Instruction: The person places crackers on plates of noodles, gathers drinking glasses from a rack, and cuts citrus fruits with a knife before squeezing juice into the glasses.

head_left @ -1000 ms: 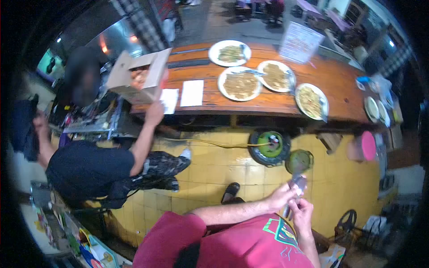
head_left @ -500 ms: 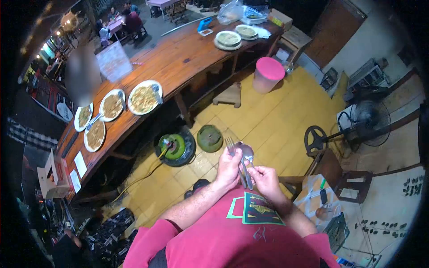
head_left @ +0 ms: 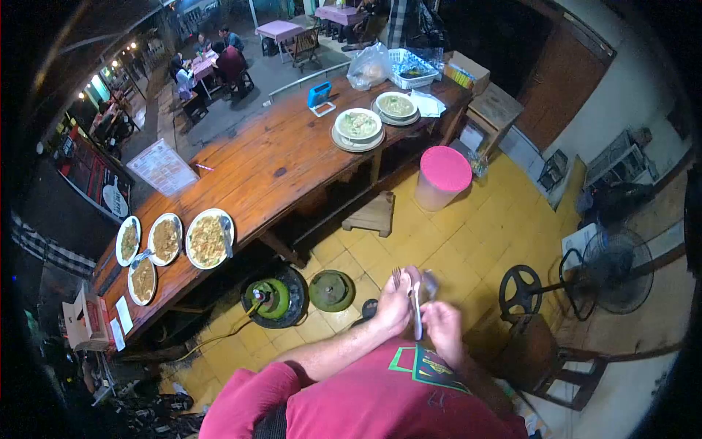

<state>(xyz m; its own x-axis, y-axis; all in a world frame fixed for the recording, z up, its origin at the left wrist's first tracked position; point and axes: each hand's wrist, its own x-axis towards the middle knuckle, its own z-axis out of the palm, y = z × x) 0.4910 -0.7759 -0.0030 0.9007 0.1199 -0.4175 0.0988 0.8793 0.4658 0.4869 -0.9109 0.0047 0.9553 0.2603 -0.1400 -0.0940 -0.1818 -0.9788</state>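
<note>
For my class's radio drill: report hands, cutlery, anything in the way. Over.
Left hand holds cutlery, fork included. Right hand close beside, blurred, grip unclear. No obstruction visible around either hand.

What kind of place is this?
Probably a small eatery, partly open to the outdoors: white oval plates of food stand on a long brown wooden counter, and people sit at a pink-topped table.

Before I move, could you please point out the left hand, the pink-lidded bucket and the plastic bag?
Left hand (head_left: 393,310): head view, middle.
Pink-lidded bucket (head_left: 446,169): head view, lid top.
Plastic bag (head_left: 369,69): head view, middle.
</note>
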